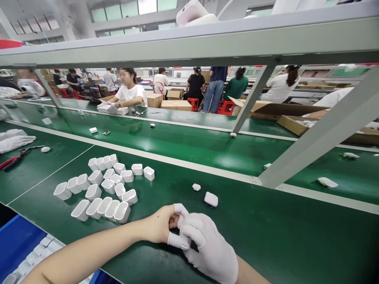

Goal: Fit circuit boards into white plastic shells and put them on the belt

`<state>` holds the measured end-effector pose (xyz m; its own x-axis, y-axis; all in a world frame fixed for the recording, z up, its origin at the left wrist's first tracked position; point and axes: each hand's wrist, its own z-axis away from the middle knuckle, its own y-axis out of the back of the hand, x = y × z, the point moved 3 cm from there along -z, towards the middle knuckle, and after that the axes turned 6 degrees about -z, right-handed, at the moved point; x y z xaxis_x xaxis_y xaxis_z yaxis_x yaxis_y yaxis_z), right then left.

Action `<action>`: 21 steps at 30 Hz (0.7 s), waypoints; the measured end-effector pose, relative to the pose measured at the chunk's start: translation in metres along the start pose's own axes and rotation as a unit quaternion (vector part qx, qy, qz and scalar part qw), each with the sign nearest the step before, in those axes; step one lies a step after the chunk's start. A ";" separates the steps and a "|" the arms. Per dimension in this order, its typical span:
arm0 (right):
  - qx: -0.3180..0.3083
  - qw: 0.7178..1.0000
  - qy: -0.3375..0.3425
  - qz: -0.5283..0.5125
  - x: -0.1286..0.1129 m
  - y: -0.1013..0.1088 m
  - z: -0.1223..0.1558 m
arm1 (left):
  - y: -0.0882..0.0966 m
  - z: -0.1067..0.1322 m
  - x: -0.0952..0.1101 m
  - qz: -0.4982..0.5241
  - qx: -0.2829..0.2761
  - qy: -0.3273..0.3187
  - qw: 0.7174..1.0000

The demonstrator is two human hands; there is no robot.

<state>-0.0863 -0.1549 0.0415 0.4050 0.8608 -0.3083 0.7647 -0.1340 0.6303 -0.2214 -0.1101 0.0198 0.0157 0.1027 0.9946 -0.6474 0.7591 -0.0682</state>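
My left hand (pixel 158 225), bare apart from white covers on the thumb and a finger, meets my right hand (pixel 211 246) above the green bench. A white glove covers the right hand. Both hands are closed, fingertips together; whatever lies between them is hidden by the fingers and glove. Just beyond them on the bench lie a white rounded block with a dark underside (pixel 211 199) and a smaller white piece (pixel 196 187). Left of my hands, several white open-topped plastic cups (pixel 95 208) stand in loose rows.
Red-handled pliers (pixel 13 161) and a white glove (pixel 17 143) lie at far left. A green conveyor belt (pixel 177 140) carries small parts behind a pale rail. A slanted metal post (pixel 314 136) rises at right. Blue bins (pixel 20 246) sit below the bench; co-workers sit opposite.
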 end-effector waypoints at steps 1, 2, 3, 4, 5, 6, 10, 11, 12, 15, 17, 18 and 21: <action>-0.004 1.000 -0.012 -0.015 0.001 0.000 0.002 | 0.000 -0.001 -0.002 0.007 -0.002 0.005 1.000; -0.009 0.999 -0.023 -0.027 0.001 0.001 0.002 | 0.000 -0.001 -0.004 0.014 -0.002 0.009 1.000; -0.010 0.999 -0.031 -0.035 0.002 0.001 0.003 | 0.000 -0.002 -0.006 0.019 -0.001 0.012 1.000; -0.010 0.998 -0.039 -0.038 0.002 0.002 0.002 | -0.001 -0.003 -0.007 0.024 -0.001 0.013 1.000; -0.010 0.998 -0.046 -0.039 0.002 0.002 0.002 | -0.001 -0.003 -0.009 0.029 -0.001 0.014 0.999; -0.014 0.998 -0.052 -0.040 0.001 0.002 0.001 | -0.002 -0.003 -0.011 0.033 -0.006 0.016 0.999; -0.043 0.995 -0.076 -0.042 -0.001 -0.003 0.001 | -0.004 -0.003 -0.016 0.040 -0.033 0.038 0.998; -0.044 0.995 -0.078 -0.042 -0.001 -0.004 0.001 | -0.004 -0.003 -0.016 0.039 -0.034 0.043 0.998; -0.039 0.995 -0.082 -0.042 0.000 -0.004 0.002 | -0.003 -0.003 -0.017 0.035 -0.030 0.047 0.998; -0.006 0.989 -0.131 -0.071 0.007 -0.004 0.005 | 0.002 -0.005 -0.019 0.011 0.015 0.038 0.999; 0.028 0.972 -0.210 -0.103 0.015 -0.003 0.007 | 0.006 -0.006 -0.020 0.005 0.047 0.020 0.999; 0.043 0.959 -0.255 -0.117 0.019 -0.003 0.009 | 0.007 -0.007 -0.020 0.008 0.054 0.010 0.998; 0.065 0.922 -0.349 -0.156 0.030 -0.004 0.014 | 0.008 -0.009 -0.017 0.005 0.051 0.015 0.999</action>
<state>-0.0703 -0.1358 0.0197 0.3442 0.3481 -0.8720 0.9337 -0.0294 0.3569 -0.2203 -0.1004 0.0014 0.0311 0.1295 0.9911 -0.7218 0.6888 -0.0673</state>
